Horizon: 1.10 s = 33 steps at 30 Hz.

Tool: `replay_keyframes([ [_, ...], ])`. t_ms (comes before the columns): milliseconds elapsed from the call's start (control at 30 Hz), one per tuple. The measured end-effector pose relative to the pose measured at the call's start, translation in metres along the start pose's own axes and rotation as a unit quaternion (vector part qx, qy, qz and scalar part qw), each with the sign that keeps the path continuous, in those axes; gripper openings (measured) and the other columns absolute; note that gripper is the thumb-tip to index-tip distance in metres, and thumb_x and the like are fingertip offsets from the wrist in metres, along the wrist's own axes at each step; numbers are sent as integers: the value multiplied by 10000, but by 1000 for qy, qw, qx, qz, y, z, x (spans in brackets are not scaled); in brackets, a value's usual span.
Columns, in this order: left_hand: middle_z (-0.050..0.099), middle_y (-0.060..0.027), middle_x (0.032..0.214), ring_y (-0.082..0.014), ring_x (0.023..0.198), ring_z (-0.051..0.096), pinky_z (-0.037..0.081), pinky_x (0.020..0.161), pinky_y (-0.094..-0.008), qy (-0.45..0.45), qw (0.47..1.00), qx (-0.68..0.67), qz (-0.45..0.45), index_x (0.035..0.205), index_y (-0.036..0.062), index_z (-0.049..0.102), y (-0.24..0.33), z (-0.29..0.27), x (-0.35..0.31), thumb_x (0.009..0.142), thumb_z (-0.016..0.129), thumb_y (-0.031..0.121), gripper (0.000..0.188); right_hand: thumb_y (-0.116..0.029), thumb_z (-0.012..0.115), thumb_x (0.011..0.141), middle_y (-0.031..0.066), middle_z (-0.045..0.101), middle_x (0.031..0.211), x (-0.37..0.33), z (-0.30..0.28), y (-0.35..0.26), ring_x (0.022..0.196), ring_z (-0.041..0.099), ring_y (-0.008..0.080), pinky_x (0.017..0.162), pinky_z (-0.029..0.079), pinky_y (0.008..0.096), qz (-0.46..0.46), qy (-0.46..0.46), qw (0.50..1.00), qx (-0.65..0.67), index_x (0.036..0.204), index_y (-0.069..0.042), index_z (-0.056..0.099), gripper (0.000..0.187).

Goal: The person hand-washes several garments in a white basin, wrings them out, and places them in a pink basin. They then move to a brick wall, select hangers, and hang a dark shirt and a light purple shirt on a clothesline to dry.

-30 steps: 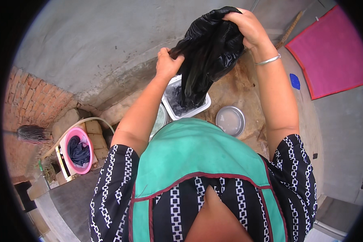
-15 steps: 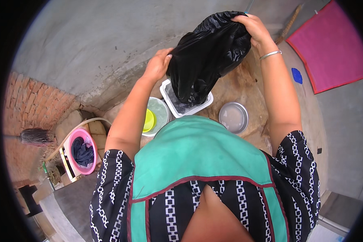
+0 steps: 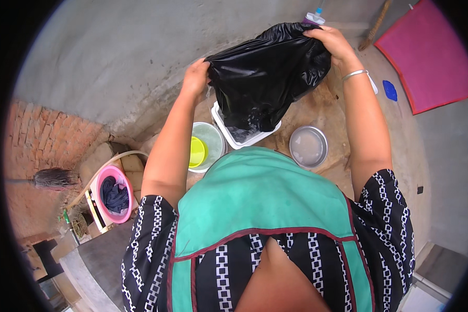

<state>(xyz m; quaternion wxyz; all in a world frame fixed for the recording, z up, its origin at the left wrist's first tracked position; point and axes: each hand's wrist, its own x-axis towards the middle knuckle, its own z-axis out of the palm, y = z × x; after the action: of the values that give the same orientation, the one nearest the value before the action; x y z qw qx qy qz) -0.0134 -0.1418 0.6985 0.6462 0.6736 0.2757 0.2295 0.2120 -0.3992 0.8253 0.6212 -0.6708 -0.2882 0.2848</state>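
A large, glossy black cloth (image 3: 268, 70), wet-looking and wrinkled, is stretched between my hands; whether it is a garment does not show. My left hand (image 3: 196, 77) pinches its left upper corner. At its gathered right upper edge, my right hand (image 3: 334, 42), with a silver bangle on the wrist, is closed on it. The lower end hangs into a white rectangular basin (image 3: 252, 141) and hides most of the inside. Left of that basin, a round tub (image 3: 216, 141) holds cloudy liquid and a yellow-green bowl (image 3: 197, 152).
Right of the basin sits a round metal pan (image 3: 309, 146) with cloudy liquid. A pink tub (image 3: 107, 212) of dark clothes stands at left, near a mop (image 3: 57, 178). Beyond my hands rises a grey wall (image 3: 130, 62). A pink mat (image 3: 431, 57) and a blue piece (image 3: 390, 90) lie at right.
The black cloth is spread wider and more level between my hands. My left hand has moved slightly left and up, my right hand slightly right and down. Both keep their grip.
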Motion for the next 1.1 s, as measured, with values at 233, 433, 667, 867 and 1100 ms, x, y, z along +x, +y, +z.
replay_keyframes([
  [233, 625, -35, 914, -105, 774, 583, 460, 667, -241, -124, 954, -264, -64, 1155, 59, 548, 76, 22, -29, 904, 403, 83, 291, -181, 668, 748, 74, 651, 774, 22, 10, 58, 681, 601, 149, 619, 476, 279, 20, 73, 996, -50, 824, 57, 631, 252],
  [433, 631, -29, 877, -97, 796, 578, 458, 677, -235, -99, 995, 8, -7, 1072, 41, 594, 105, 37, -32, 879, 496, 116, 229, -296, 750, 630, 155, 620, 1001, 32, 11, 109, 968, 579, 280, 858, 442, 325, -10, 0, 941, -339, 1058, -26, 585, 532],
  [667, 611, -39, 811, -116, 705, 577, 472, 565, -255, -29, 998, -34, -54, 993, 35, 604, 89, 57, -17, 865, 525, 107, 167, -323, 705, 714, 126, 599, 1009, -8, 69, 102, 988, 562, 272, 859, 443, 337, -162, 71, 917, -358, 976, -73, 624, 371],
  [867, 568, -20, 777, -132, 675, 567, 480, 562, -263, -57, 974, -179, -125, 975, 51, 597, 65, 70, -5, 873, 523, 116, 142, -255, 678, 797, 25, 631, 808, -23, 114, 101, 767, 565, 90, 715, 464, 238, -45, -66, 981, -177, 917, -8, 633, 279],
  [1100, 617, -88, 866, -182, 791, 615, 533, 729, -318, -41, 964, -221, -142, 1049, 27, 563, 32, 7, 9, 850, 572, 127, 222, -162, 540, 863, 55, 628, 807, -19, 49, 67, 729, 611, 125, 675, 507, 240, -47, 80, 989, 116, 943, -32, 608, 167],
])
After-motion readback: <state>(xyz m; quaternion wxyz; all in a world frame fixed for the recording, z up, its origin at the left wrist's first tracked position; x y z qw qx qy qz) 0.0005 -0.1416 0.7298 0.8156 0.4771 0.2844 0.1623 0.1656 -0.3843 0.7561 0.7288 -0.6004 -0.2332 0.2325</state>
